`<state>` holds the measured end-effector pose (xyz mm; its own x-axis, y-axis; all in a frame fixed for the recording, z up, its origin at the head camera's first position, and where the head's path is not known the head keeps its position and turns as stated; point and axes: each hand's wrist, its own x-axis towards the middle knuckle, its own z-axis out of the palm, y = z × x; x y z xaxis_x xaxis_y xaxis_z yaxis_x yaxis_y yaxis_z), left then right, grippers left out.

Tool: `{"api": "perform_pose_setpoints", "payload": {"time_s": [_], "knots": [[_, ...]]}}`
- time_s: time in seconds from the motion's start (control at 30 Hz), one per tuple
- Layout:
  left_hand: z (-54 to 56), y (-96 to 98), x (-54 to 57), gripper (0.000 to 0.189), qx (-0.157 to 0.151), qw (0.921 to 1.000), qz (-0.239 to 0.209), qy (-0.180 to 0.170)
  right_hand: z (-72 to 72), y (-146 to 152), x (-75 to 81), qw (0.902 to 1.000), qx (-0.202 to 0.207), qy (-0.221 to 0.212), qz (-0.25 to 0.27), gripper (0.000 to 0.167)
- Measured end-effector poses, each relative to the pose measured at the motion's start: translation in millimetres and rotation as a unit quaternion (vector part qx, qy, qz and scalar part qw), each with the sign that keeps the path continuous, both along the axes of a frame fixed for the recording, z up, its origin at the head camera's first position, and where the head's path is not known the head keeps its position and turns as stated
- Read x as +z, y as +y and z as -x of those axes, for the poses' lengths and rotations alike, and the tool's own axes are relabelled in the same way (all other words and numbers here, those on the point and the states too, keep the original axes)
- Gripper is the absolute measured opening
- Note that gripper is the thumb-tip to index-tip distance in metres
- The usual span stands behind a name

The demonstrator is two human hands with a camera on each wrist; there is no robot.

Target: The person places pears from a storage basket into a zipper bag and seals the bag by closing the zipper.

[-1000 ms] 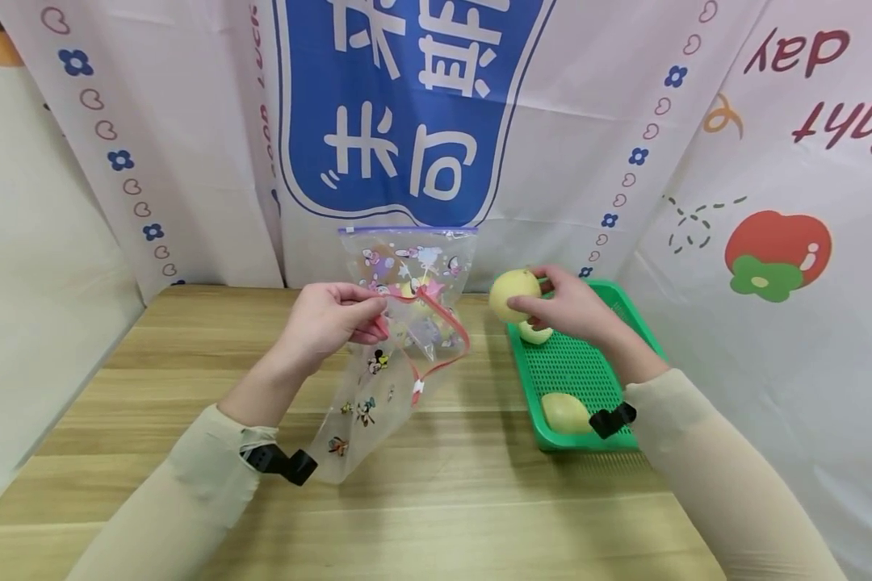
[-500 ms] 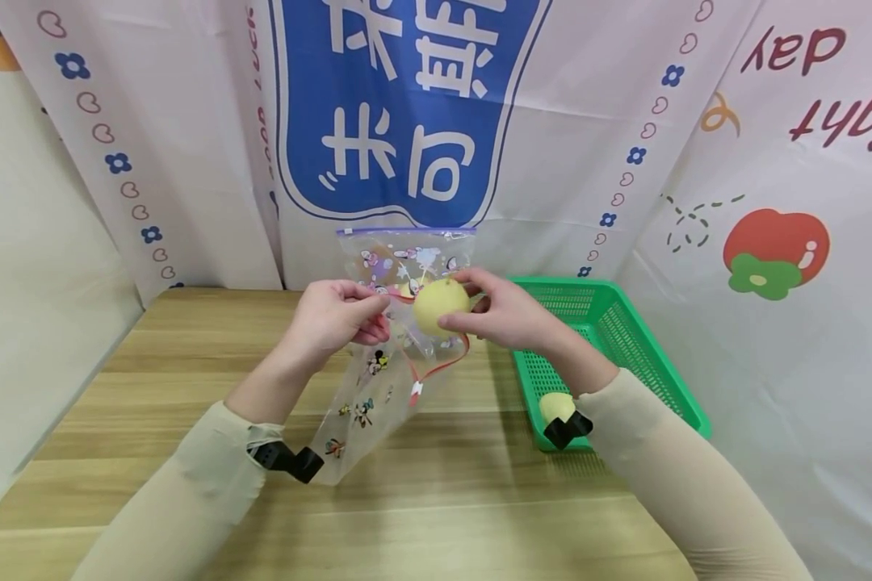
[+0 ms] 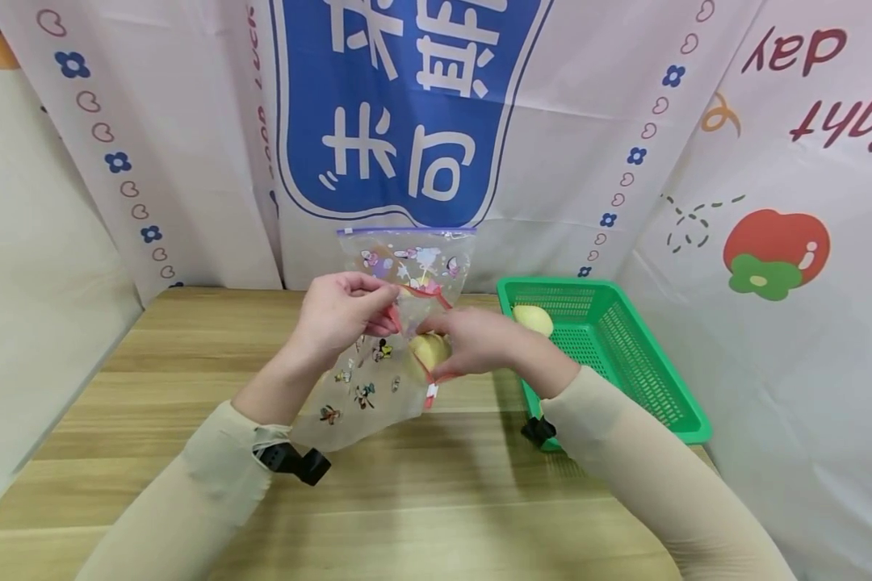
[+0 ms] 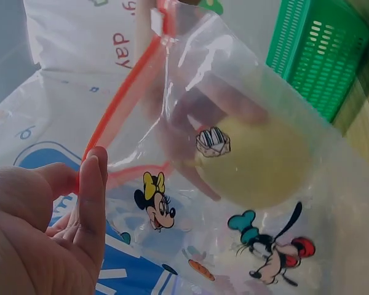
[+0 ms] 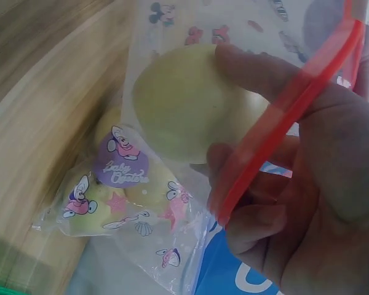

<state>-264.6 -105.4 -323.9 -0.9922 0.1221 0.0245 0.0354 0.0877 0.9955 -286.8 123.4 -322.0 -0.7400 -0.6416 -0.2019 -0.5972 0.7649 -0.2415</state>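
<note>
My left hand (image 3: 345, 319) pinches the red zip edge of a clear zip bag (image 3: 366, 407) printed with cartoon figures, keeping its mouth apart. The fingers of my right hand (image 3: 480, 339) grip a round, pale yellow pear (image 3: 430, 353). Seen through the plastic in the left wrist view, the pear (image 4: 258, 163) and the fingertips are inside the bag. In the right wrist view the red zip strip (image 5: 289, 117) crosses in front of my right fingers. The white slider (image 3: 432, 391) sits at the lower end of the mouth.
Behind stands a second clear bag (image 3: 425, 254) with a purple zip; several pears (image 5: 150, 184) show inside it. A green basket (image 3: 664, 355) stands at the right, with a pear (image 3: 533, 319) in its far left corner. Printed cloth (image 3: 552, 161) hangs behind the wooden table (image 3: 189, 339).
My right hand has carried the pear left from over the basket and down into the bag's mouth. The left hand has stayed on the zip edge, shifting slightly right.
</note>
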Motion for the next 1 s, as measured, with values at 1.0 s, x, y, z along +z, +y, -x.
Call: {"api": "perform_pose_setpoints", "payload": {"time_s": [1.0], "knots": [[-2.9,-5.2,-3.9,0.029,0.014,0.9993,-0.010,-0.032,24.3,-3.5,-17.1,0.9972,-0.026,-0.057,0.042,0.040]]}}
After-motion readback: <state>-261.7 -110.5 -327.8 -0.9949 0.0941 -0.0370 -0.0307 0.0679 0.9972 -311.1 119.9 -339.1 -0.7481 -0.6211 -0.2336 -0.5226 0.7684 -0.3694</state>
